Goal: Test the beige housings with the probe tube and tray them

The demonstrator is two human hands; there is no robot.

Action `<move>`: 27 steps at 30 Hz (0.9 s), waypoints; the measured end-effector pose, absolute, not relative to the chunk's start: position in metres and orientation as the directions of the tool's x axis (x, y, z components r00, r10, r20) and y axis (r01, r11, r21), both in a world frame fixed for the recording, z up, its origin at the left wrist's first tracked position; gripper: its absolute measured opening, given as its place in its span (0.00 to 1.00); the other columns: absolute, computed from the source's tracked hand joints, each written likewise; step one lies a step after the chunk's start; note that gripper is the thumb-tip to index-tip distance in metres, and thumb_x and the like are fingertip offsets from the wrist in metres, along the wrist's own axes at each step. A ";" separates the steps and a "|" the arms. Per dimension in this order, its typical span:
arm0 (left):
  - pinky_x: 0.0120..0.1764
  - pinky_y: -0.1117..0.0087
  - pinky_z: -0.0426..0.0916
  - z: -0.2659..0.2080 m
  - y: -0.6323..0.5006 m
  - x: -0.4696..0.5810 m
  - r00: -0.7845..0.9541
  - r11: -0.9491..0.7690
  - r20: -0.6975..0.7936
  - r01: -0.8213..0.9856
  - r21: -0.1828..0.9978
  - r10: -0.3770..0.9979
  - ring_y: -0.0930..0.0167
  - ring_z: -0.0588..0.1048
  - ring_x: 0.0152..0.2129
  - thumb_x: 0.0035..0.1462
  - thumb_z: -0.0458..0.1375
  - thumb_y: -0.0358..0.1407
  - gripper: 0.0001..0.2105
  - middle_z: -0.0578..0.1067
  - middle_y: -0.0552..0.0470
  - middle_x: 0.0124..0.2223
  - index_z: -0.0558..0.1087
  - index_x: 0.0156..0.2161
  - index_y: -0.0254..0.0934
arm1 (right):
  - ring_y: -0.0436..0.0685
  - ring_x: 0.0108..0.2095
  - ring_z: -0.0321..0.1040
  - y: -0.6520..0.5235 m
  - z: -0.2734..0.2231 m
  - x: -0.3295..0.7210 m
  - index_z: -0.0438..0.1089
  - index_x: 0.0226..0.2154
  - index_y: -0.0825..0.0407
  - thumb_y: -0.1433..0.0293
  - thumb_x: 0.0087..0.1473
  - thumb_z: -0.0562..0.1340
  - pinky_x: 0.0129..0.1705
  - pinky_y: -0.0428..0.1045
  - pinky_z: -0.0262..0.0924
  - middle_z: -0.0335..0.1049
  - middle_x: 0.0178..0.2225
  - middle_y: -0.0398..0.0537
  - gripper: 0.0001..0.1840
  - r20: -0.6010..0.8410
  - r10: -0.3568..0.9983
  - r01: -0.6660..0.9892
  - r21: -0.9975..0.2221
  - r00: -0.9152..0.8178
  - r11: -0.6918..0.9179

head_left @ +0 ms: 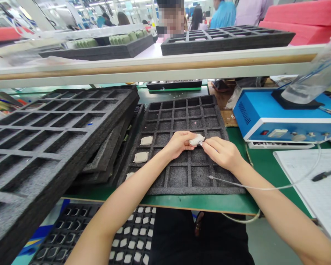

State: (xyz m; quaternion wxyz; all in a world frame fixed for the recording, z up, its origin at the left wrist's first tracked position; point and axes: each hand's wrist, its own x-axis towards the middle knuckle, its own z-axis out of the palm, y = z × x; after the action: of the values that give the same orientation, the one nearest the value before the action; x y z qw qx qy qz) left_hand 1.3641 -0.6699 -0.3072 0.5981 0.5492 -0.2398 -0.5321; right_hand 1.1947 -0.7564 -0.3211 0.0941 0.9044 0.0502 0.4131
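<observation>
- A stack of black foam trays [57, 125] leans at the left edge of the green bench [264, 162], its cells bare as far as can be seen.
- Below the bench's front edge, at lower left, a gridded tray [127, 239] holds many small white parts on its right side, while its left cells look unfilled.
- The working foam tray [182, 176] lies flat at the middle of the bench. Three white parts [141, 157] sit in its leftmost column, the nearest one half hidden by the forearm; every other cell in view is bare. Judged from that, the filling has only started and most of the tray is left to do.
- The left hand [178, 144] hovers over the tray's middle, fingers curled, pinching a small white part [196, 139] at their tips.
- The right hand [223, 152] meets it from the other side, fingers closed in a pinch around something thin that touches the part's right end. A pale thin tube [264, 187] runs from beneath this hand toward the bench's right edge, so the hand probably holds the tube's tip, though the fingers hide the grip itself.
- A blue control box [278, 117] stands at the back right, well apart from the hands.
- A sheet of paper [314, 191] with a pen [327, 173] lies at the right edge.
</observation>
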 end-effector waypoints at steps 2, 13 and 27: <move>0.21 0.77 0.68 -0.307 -0.670 1.363 0.325 -0.158 -0.285 0.366 0.917 -0.902 0.77 0.71 0.17 0.46 0.65 0.32 0.06 0.75 0.52 0.23 0.74 0.27 0.30 | 0.55 0.31 0.68 -0.756 -0.319 1.195 0.72 0.35 0.54 0.77 0.61 0.54 0.34 0.50 0.66 0.73 0.31 0.51 0.11 0.734 0.196 0.012 0.248 0.650 -0.969; 0.23 0.78 0.69 -0.308 -0.669 1.365 0.259 -0.160 -0.285 0.416 0.895 -0.923 0.77 0.73 0.18 0.48 0.67 0.32 0.07 0.76 0.51 0.25 0.74 0.29 0.30 | 0.53 0.32 0.71 -0.755 -0.320 1.196 0.75 0.35 0.51 0.74 0.60 0.58 0.35 0.50 0.68 0.76 0.31 0.49 0.09 0.797 -0.047 0.068 -0.110 0.602 -0.992; 0.28 0.77 0.72 -0.309 -0.668 1.359 0.152 -0.130 -0.239 0.512 0.849 -0.959 0.76 0.76 0.23 0.51 0.67 0.33 0.09 0.76 0.53 0.28 0.72 0.34 0.31 | 0.52 0.32 0.72 -0.759 -0.322 1.211 0.70 0.40 0.52 0.63 0.41 0.73 0.36 0.49 0.71 0.73 0.32 0.45 0.23 0.279 -0.621 0.243 -0.959 0.733 -0.145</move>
State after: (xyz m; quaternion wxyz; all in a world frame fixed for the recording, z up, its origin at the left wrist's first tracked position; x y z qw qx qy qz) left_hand 1.3592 -0.6682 -0.3094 0.6111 0.4502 -0.2481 -0.6019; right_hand 1.2106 -0.7588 -0.3220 -0.6388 0.6769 -0.1397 0.3379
